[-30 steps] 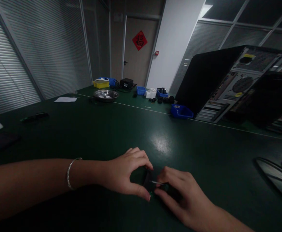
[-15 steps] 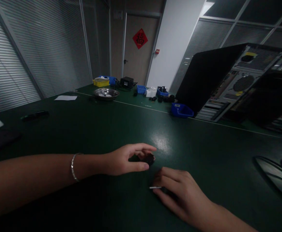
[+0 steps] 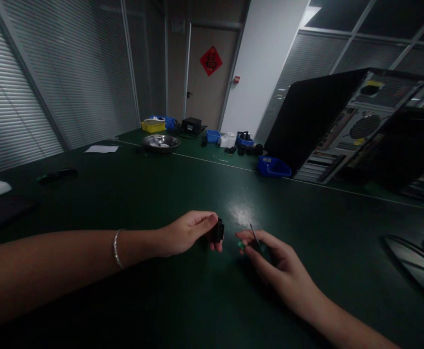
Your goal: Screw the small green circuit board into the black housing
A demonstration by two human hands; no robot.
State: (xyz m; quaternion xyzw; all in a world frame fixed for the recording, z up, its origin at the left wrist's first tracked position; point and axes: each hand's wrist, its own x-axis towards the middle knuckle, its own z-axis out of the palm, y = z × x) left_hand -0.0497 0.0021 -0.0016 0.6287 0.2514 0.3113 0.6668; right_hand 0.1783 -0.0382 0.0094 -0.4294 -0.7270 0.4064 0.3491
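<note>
My left hand (image 3: 190, 232), with a silver bracelet on its wrist, is closed on a small black block-like part (image 3: 219, 230), held upright by the thumb and fingers. To its right, my right hand (image 3: 270, 257) pinches a small green piece (image 3: 241, 245), perhaps a bit of circuit board, between thumb and fingertips. A screwdriver (image 3: 254, 234) also lies in that hand; its thin metal shaft points up and away, and its handle is mostly hidden in the palm. The hands are a short gap apart, just over the dark green table (image 3: 183, 300).
Black computer cases (image 3: 317, 111) stand at the right, beside a blue bin (image 3: 273, 166). A metal bowl (image 3: 161, 149), a yellow tray (image 3: 153, 127) and a white paper (image 3: 101, 149) are farther back. A black cable (image 3: 397, 261) loops at right.
My right hand has moved up and turned, bringing the green piece into view and the screwdriver shaft upward. My left thumb has closed over the black part, which is now upright.
</note>
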